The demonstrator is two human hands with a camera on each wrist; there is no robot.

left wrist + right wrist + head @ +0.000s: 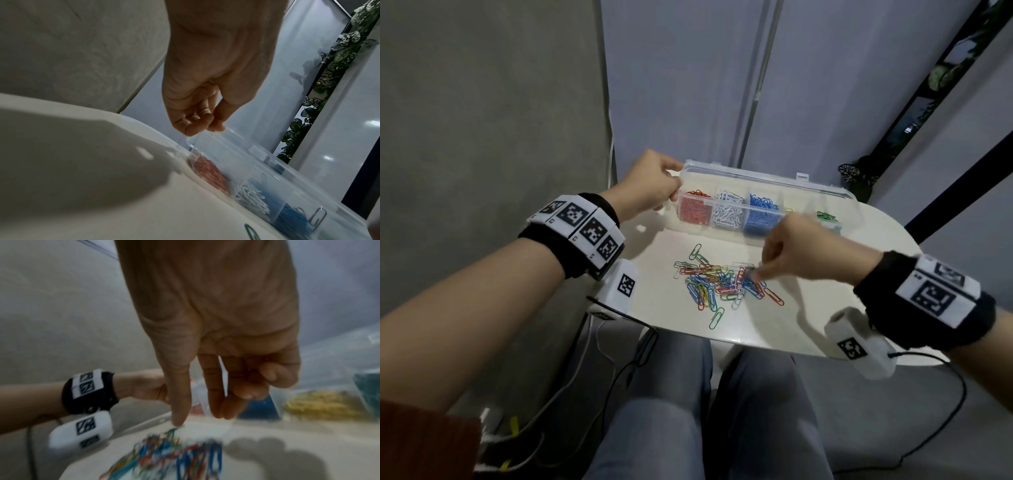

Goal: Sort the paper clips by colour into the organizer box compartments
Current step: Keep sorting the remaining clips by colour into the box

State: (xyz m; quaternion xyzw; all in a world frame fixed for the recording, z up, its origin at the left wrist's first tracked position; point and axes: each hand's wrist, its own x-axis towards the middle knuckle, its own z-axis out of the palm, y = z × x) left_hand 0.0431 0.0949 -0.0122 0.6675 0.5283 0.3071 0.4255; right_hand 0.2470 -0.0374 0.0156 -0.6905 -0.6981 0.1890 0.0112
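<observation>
A clear organizer box [756,178] lies along the back of the white table [674,325]. Its compartments hold red clips [692,210], white clips [727,212], blue clips [762,217] and green clips [825,216]. The yellow clips [320,404] show in the right wrist view. My left hand [676,183] pinches the box's left end [226,154] between thumb and fingers [191,129]. A mixed pile of coloured paper clips [719,284] lies in front of the box. My right hand [755,274] points down at the pile's right side. Its thumb and fingers stand apart with nothing visible between them [196,419].
A grey wall stands close to the table's left edge. A leafy plant [856,174] and dark frame stand behind the box at the right. Cables [626,363] hang below the table's front edge, above my knees. Single clips [716,318] lie apart from the pile.
</observation>
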